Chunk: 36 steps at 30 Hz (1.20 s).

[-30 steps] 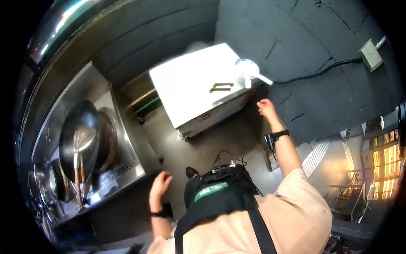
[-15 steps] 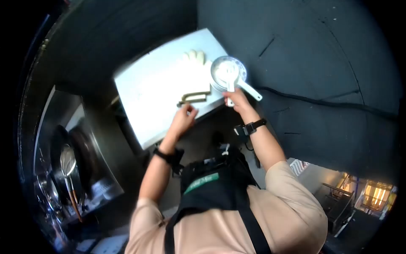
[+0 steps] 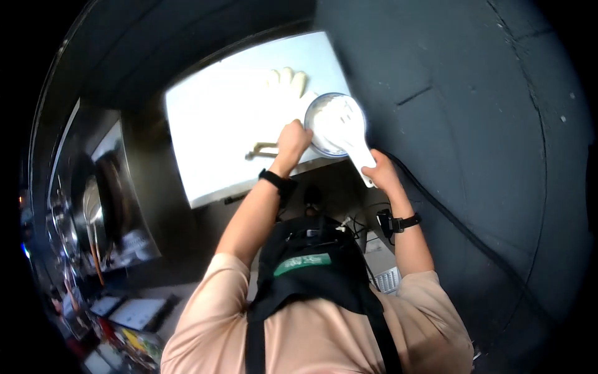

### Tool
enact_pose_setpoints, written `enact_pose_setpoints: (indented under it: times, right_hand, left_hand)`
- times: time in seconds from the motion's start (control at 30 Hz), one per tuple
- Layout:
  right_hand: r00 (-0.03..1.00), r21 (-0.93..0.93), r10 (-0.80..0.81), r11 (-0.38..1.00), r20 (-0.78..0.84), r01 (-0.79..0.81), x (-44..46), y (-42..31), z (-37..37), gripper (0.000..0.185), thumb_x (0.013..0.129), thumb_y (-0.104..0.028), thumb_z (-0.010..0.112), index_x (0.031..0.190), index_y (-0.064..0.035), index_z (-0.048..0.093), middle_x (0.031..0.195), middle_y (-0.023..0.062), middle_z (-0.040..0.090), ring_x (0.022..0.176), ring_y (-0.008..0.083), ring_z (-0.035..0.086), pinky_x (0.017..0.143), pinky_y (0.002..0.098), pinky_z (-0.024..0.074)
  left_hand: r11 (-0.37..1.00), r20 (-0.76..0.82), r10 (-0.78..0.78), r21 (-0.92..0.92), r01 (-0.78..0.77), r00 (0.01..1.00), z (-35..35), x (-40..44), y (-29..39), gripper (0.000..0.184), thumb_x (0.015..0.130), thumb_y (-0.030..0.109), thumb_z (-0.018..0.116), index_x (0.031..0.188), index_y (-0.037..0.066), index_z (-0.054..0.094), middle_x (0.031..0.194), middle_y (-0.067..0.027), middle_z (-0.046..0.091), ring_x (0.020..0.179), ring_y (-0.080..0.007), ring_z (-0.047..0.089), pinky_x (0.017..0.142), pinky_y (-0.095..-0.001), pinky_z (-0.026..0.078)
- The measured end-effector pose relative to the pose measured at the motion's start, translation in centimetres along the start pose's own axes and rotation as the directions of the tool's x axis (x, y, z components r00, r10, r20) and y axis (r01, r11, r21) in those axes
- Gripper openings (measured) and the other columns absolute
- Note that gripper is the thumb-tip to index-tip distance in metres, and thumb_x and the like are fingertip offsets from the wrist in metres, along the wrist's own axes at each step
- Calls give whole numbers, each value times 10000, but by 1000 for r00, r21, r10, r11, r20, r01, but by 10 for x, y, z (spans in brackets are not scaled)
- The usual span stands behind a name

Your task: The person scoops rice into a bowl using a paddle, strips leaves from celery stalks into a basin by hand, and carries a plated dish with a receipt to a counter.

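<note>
Head view: at the bowl, your right hand grips the spoon; your left hand, grip unclear, part-covers the bracket.

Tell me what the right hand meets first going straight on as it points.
Past the white handle it grips, the right hand would likely meet the near rim of the bowl first; whether it would pass above is unclear.

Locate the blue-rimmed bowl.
Head view: the bowl is at the right edge of the white top, between the left hand at its rim and the right hand on the white handle.
</note>
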State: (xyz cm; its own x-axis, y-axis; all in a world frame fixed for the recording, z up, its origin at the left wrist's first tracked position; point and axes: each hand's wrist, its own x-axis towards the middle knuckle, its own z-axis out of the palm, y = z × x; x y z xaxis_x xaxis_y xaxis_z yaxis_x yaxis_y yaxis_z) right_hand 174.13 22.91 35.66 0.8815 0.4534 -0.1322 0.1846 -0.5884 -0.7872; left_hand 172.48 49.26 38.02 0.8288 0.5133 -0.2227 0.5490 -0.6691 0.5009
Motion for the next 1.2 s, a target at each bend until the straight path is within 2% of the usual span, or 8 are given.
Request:
enact_pose_setpoints:
  times: [0.13,0.47,0.6,0.73,0.8,0.87,1.03,1.2]
  right_hand:
    - [993,466,83,878,84,-113,-2,-18,-16,288,713,-39,587,994,22,576,846,70,617,762,129,556,710,266,453]
    - [999,354,19,935,-39,-4,2,-12,-44,208,723,-14,589,929,11,575,797,35,589,719,114,526,670,262,442]
    - [999,325,-39,945,-35,48,48,18,-5,166,705,-16,586,867,10,566,734,56,577,660,122,520,609,280,436]
    - [997,82,74,994,-17,-73,90,59,30,190,684,-47,614,862,3,570,749,93,596,667,215,571,639,341,464]
    - [928,-422,-304,886,-215,192,124,101,18,251,667,-81,640,898,-3,583,871,140,615,780,320,586,727,410,466]
    - [850,-471,-486,810,-203,350,141,61,25,306,653,-100,648,940,-7,592,1004,168,598,904,378,557,809,449,443]
    - [825,-34,-495,852,272,522,130,13,75,368,638,40,552,1003,-5,569,844,46,528,770,150,516,731,268,441]
    - [642,-98,-363,819,676,565,140,17,188,393,622,18,612,1013,-14,594,920,130,599,847,298,591,782,342,469]
  left_hand:
    - [930,-49,111,-348,-121,993,-24,-14,14,254,768,146,577,723,-104,564,578,-218,589,496,-275,623,513,-354,511]
    - [698,15,-193,-701,148,981,-63,-94,-117,427,758,100,544,1123,-117,509,964,-231,631,861,-268,626,776,-343,497]
    - [626,-67,-335,-762,169,940,-48,-161,-216,479,763,11,442,1231,-80,395,990,-157,583,749,-172,591,641,-248,499]
    - [228,32,-512,-958,172,858,-21,-251,-270,509,734,-6,420,1242,-41,409,1105,-157,566,936,-206,600,753,-296,525]
    - [96,97,-639,-974,204,763,-10,-289,-250,526,721,-16,414,1248,-32,409,1129,-159,555,985,-218,586,794,-304,517]
    - [-9,105,-751,-989,150,651,4,-316,-268,544,709,-27,409,1253,-23,409,1153,-160,545,1033,-230,573,835,-313,509]
    - [-206,85,-830,-965,-161,551,87,-390,-307,590,700,-7,416,1288,-13,370,1182,-170,520,1053,-271,555,860,-352,505]
    - [-382,232,-880,-865,-326,415,127,-433,-325,584,762,163,529,1308,18,381,1265,-157,491,1120,-286,512,883,-423,470]
